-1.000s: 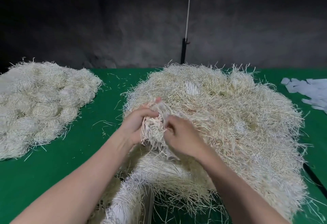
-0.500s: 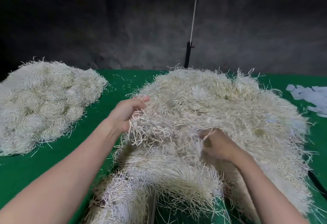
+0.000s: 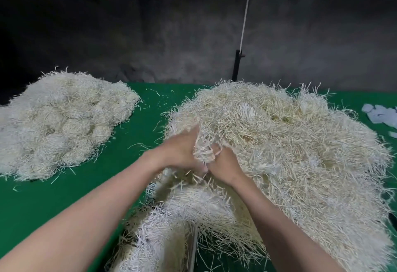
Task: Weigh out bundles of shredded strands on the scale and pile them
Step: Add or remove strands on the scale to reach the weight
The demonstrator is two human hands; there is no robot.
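Left grip [image 3: 178, 153]: at the centre of the frame, fingers curled round one side of a bundle [image 3: 204, 150] of pale strands.
Right grip [image 3: 224, 164]: touching the left one, fingers curled round the other side of the same bundle.
Bundle: held between both grips at the left edge of the loose heap [image 3: 296, 147]; its strands run on into the heap, so it looks not yet pulled free.
Loose heap: fills the centre and right of the frame on the green surface [image 3: 103, 188] and is large; judged from its bulk, most of the stock is unweighed.
Finished pile [image 3: 62, 121]: at the left of the frame, well apart from the heap, made of rounded clumps lying against each other; a good share of the work looks done.
Near mound [image 3: 182, 218]: strands at bottom centre, just below the grips.
Scale: not plainly seen; a thin metal edge [image 3: 194, 248] under the near mound may belong to it, I cannot tell.
Left to do: free this bundle, weigh it, add it to the finished pile, then repeat.
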